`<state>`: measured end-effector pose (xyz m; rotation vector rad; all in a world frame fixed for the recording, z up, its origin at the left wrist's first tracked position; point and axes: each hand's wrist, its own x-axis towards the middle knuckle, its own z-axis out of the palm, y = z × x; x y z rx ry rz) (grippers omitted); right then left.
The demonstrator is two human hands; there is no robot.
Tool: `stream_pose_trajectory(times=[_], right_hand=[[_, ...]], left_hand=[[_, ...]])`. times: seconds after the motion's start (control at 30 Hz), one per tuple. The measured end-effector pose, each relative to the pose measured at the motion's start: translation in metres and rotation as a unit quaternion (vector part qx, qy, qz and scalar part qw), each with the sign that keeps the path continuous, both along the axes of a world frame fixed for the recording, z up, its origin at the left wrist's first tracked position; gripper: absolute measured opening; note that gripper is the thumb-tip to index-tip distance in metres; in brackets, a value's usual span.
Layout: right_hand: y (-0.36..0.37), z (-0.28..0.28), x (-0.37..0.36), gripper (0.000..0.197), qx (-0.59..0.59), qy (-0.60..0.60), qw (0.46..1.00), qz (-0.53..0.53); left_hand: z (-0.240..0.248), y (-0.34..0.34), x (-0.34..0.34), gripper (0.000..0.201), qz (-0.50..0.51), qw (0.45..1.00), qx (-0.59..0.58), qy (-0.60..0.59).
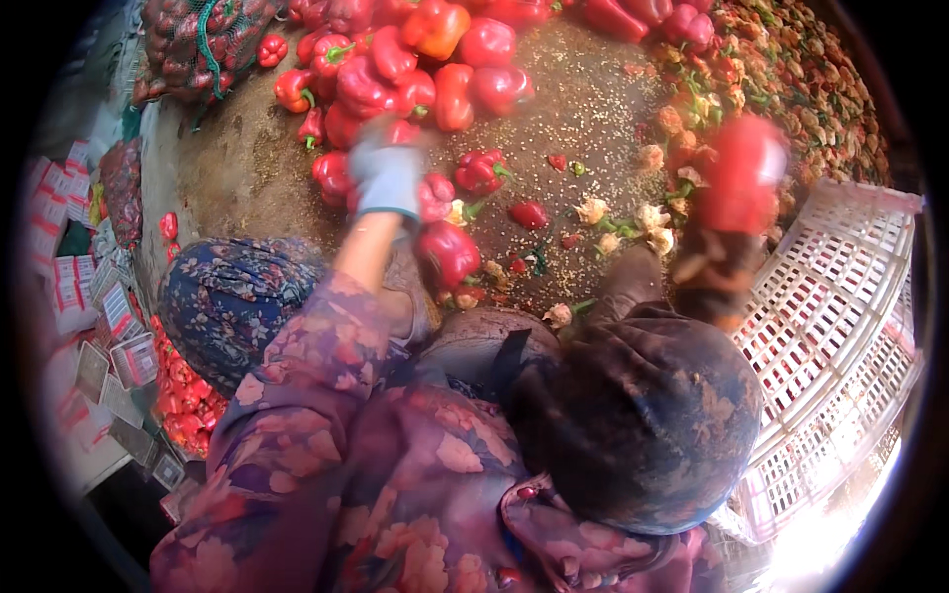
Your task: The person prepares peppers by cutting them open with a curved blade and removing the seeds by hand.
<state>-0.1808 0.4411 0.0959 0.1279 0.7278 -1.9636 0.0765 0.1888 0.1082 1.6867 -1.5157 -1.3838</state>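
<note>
My left hand (386,176), in a white glove, is over the near edge of a pile of red bell peppers (366,87). Motion smears its fingers, so its grip does not show. On the right, my dark, stained right hand (714,269) is closed around the lower end of a large red bell pepper (743,176), also blurred. Close to my left wrist lies a single red pepper (448,253). Another red pepper with a green stem (481,171) rests on the seed-strewn floor (573,99) between my hands.
Pulled-out pepper cores (806,84) heap up at the far right. A white slatted plastic crate (825,306) stands tilted beside my right arm. A full mesh sack (203,44) sits at the far left. Loose cores (649,217) lie near my feet, with punnets (133,358) off to the left.
</note>
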Motion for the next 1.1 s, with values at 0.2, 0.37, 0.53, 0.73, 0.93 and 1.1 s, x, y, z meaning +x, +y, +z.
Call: stream_pose_trajectory(times=[0.2,0.37,0.53,0.73,0.93,1.1], right_hand=[[0.01,0.005,-0.037,0.041,0.045,0.161,0.985,-0.047],[-0.033,0.024,0.03,0.028,0.162,0.196,0.961,0.109],[-0.079,0.027,0.04,0.022,0.209,0.406,0.811,0.365],[-0.114,0.031,0.05,0.03,0.131,0.518,0.741,0.408],[-0.052,-0.078,0.041,0.022,0.004,0.594,0.769,0.235],[-0.038,0.024,0.027,0.047,0.16,0.391,0.893,0.155]], left_hand=[[-0.072,-0.024,0.095,0.028,0.348,0.928,0.065,0.118],[-0.095,-0.005,0.096,0.037,0.294,0.953,-0.049,-0.048],[-0.029,0.008,0.033,0.059,0.046,0.991,-0.128,0.002],[0.009,0.016,-0.025,0.073,-0.216,0.947,-0.237,-0.014],[0.026,0.009,-0.061,0.059,-0.357,0.9,-0.248,0.031],[0.031,-0.004,-0.077,0.042,-0.522,0.704,-0.479,-0.049]])
